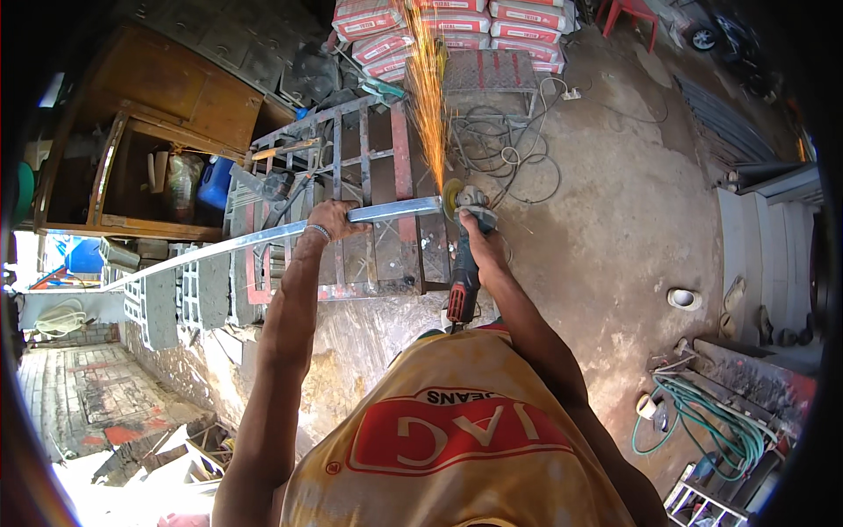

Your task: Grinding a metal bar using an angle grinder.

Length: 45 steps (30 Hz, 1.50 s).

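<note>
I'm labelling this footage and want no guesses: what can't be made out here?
In the head view:
Right hand: some fingers, hidden by the hand itself and the grinder.
Power cord: its onward run, hidden by the shirt.
Metal bar: far left end, lost in glare.
Wheeled vehicle: partly cut off by the dark rim.

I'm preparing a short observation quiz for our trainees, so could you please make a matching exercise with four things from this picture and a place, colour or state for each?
Things:
1. angle grinder
2. metal bar
3. stacked bags
4. coiled hose

Descriptions:
A. green, toward the lower right of the picture
B. silvery, held by the left hand
C. red and white, at the top of the picture
D. held in the right hand, at the sparks' lower end

Right pairs: 1-D, 2-B, 3-C, 4-A
</note>
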Tool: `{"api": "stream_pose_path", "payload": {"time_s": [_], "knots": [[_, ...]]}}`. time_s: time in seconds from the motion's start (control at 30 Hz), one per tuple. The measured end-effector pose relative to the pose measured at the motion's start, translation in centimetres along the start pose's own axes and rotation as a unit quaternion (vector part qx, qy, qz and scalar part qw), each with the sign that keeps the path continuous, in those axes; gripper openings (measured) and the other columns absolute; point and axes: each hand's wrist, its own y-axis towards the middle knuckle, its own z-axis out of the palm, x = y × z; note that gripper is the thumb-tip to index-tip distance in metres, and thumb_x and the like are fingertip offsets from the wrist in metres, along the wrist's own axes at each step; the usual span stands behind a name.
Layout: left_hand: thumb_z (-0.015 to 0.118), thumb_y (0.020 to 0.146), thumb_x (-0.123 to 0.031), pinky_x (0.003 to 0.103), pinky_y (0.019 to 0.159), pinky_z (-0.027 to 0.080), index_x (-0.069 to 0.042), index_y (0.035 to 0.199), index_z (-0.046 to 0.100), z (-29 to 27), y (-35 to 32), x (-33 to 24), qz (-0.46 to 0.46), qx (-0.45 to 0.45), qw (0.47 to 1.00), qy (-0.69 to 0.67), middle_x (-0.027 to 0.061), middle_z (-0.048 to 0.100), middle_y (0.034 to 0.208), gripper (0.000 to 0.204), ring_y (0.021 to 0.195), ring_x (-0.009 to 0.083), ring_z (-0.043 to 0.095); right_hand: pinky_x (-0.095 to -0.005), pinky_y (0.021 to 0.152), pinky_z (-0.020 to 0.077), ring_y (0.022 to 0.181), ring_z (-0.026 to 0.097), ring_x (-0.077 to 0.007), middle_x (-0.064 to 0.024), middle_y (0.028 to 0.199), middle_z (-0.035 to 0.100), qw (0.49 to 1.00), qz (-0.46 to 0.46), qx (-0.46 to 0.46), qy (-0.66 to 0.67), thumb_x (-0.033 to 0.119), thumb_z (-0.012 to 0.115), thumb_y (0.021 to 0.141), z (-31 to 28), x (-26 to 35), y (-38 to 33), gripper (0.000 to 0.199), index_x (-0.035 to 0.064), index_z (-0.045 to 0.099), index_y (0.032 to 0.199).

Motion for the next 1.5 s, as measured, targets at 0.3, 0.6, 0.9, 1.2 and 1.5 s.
{"api": "stream_pose_path", "payload": {"time_s": [0.3,0.6,0.9,1.2,1.5], "knots": [[0.082,0.067,-0.072,0.042,0.093,0.058,-0.023,0.113,0.077,-0.1,0.6,0.0,-0.021,0.017,1.0,0.008,0.0106,0.078,0.104,0.067,0.102,0.0316,0.073,-0.0359,0.052,0.0562,0.057,0.066,-0.0195,-0.0102,0.077,0.066,1.0,-0.025,0.002,-0.001,0.055,0.082,0.082,0.1,0.2,0.8,0.062,0.0013,0.063,0.108],[0.084,0.066,-0.066,0.041,0.094,0.058,-0.02,0.107,0.079,-0.2,1.0,0.2,0.016,-0.014,1.0,-0.019,0.0107,0.078,0.106,0.062,0.102,0.0312,0.073,-0.037,0.051,0.0566,0.055,0.066,-0.0205,-0.0103,0.074,0.065,0.999,-0.019,-0.027,0.025,0.055,0.082,0.082,0.7,-1.0,2.5,0.061,0.0028,0.063,0.107],[0.087,0.063,-0.063,0.039,0.09,0.06,-0.017,0.102,0.08,0.1,1.3,0.8,0.029,-0.023,0.999,-0.024,0.0102,0.078,0.098,0.061,0.093,0.0308,0.075,-0.0351,0.05,0.0569,0.054,0.066,-0.0198,-0.0097,0.072,0.065,0.999,-0.024,-0.01,0.024,0.053,0.083,0.082,0.5,-1.0,1.9,0.06,0.0037,0.062,0.109],[0.091,0.067,-0.053,0.039,0.086,0.057,-0.014,0.092,0.078,-0.8,1.0,0.0,0.022,-0.017,0.998,-0.057,0.0085,0.075,0.095,0.048,0.093,0.0287,0.072,-0.0351,0.05,0.0569,0.056,0.066,-0.019,-0.0099,0.076,0.066,0.999,-0.036,-0.016,0.008,0.056,0.083,0.08,0.4,-0.7,1.3,0.066,0.0014,0.061,0.109],[0.089,0.069,-0.053,0.04,0.086,0.057,-0.014,0.096,0.078,-1.1,1.0,0.0,0.018,-0.003,0.999,-0.047,0.0095,0.075,0.096,0.048,0.093,0.0301,0.072,-0.0344,0.053,0.0567,0.06,0.067,-0.0179,-0.0109,0.081,0.068,0.999,-0.048,-0.018,0.0,0.056,0.083,0.08,0.4,-0.6,0.0,0.066,0.0004,0.063,0.109]]}}
